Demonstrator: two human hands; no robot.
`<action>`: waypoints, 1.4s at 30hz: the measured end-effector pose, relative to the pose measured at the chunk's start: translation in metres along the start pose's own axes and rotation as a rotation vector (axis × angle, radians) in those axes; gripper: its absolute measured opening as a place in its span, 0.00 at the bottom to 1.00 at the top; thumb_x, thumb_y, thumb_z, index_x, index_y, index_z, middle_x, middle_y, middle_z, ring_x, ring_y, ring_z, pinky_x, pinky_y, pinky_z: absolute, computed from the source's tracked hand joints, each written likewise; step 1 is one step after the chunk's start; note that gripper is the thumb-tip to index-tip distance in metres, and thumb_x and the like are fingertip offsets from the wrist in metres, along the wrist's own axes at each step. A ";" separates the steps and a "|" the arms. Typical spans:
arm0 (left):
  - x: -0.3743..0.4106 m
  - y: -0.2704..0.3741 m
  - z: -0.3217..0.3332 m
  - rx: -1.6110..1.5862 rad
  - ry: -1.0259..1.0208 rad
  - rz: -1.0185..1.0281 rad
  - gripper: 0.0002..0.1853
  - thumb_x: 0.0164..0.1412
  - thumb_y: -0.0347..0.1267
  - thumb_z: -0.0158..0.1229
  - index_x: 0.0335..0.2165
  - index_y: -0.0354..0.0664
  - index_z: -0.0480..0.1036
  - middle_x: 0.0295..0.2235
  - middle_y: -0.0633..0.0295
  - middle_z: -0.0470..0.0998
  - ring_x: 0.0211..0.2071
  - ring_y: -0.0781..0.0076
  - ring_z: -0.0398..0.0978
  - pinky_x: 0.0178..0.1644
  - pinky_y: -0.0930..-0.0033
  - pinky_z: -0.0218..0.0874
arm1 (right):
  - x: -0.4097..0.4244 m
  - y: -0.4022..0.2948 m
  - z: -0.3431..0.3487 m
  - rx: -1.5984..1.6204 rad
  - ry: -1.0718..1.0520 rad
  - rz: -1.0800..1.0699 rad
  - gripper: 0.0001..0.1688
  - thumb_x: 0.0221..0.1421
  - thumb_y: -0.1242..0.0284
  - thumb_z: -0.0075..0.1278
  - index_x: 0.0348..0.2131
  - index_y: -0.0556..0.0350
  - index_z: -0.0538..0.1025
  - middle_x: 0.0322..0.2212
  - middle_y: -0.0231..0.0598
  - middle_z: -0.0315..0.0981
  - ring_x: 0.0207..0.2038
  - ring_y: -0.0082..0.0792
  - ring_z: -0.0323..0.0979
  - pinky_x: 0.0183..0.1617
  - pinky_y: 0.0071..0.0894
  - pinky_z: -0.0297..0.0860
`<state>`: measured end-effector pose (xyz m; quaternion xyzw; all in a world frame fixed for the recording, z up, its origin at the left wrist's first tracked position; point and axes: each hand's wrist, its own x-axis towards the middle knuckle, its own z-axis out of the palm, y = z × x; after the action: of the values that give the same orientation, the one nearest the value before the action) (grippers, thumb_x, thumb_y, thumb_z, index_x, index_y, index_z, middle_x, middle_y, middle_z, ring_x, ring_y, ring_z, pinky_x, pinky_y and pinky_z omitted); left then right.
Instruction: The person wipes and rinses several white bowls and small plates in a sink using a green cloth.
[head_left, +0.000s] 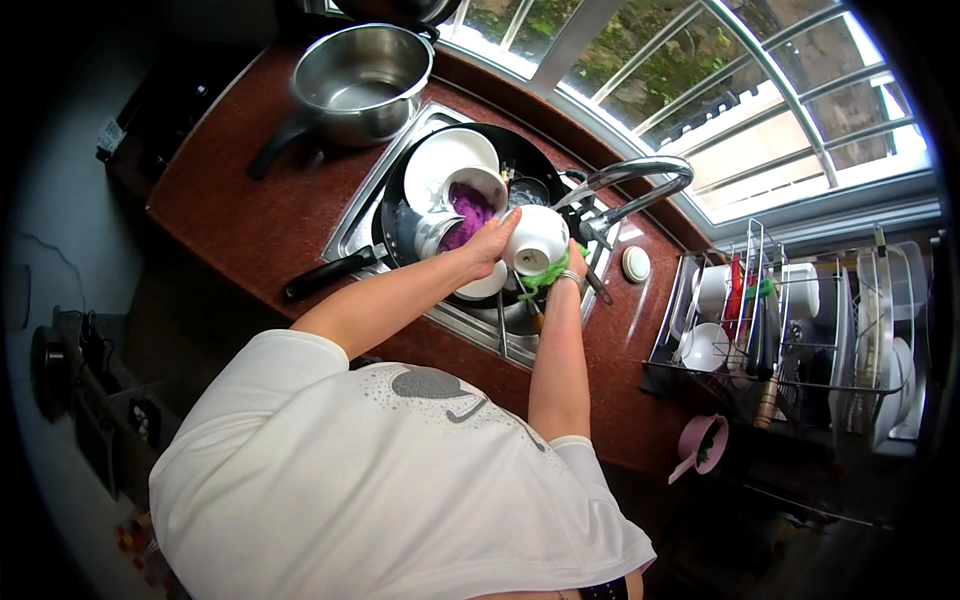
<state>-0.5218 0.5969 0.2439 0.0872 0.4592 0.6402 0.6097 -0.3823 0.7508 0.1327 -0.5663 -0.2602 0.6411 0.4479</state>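
My left hand (491, 244) grips a white bowl (535, 238) by its side, tilted so that its foot faces me. Against the bowl's near right side, my right hand (576, 262) holds a green mesh scrubber (546, 279). Beneath them, a large black wok (401, 217) rests in the steel sink (349, 229). It holds a white plate (442, 161), a second white bowl (491, 180) and a clear jar (431, 234) lying tilted. A purple cloth (471, 210) spills between that bowl and the jar. Handles of several utensils stick out near my right wrist.
The chrome faucet (652, 169) arches over the sink's right side. A steel pressure-cooker pot (364, 82) stands at the back left. A round lid (636, 265) lies right of the sink. Farther right are a loaded dish rack (780, 367) and a pink ladle-like cup (701, 446).
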 end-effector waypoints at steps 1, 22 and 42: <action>-0.007 0.001 -0.004 0.091 0.027 0.026 0.28 0.58 0.53 0.46 0.47 0.43 0.65 0.44 0.63 0.70 0.43 0.69 0.68 0.51 0.55 0.57 | -0.006 -0.001 0.004 -0.013 0.025 0.092 0.21 0.43 0.67 0.53 0.35 0.67 0.72 0.29 0.44 0.72 0.27 0.37 0.72 0.31 0.35 0.70; -0.002 -0.001 0.009 0.766 -0.154 0.427 0.10 0.52 0.30 0.48 0.34 0.37 0.69 0.27 0.44 0.74 0.32 0.46 0.72 0.34 0.59 0.62 | -0.177 -0.013 0.044 -0.910 0.113 -1.218 0.21 0.59 0.63 0.35 0.44 0.53 0.74 0.42 0.44 0.64 0.44 0.41 0.60 0.49 0.38 0.56; -0.009 -0.034 0.016 0.808 0.216 0.904 0.18 0.53 0.30 0.50 0.45 0.43 0.69 0.25 0.48 0.75 0.27 0.55 0.76 0.30 0.62 0.66 | -0.110 -0.002 0.021 0.347 -0.640 0.252 0.37 0.59 0.44 0.25 0.51 0.53 0.63 0.46 0.37 0.65 0.49 0.36 0.63 0.54 0.37 0.60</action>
<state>-0.4848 0.5910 0.2335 0.4320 0.6424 0.6158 0.1468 -0.4069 0.6598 0.1931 -0.2808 -0.2028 0.8700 0.3509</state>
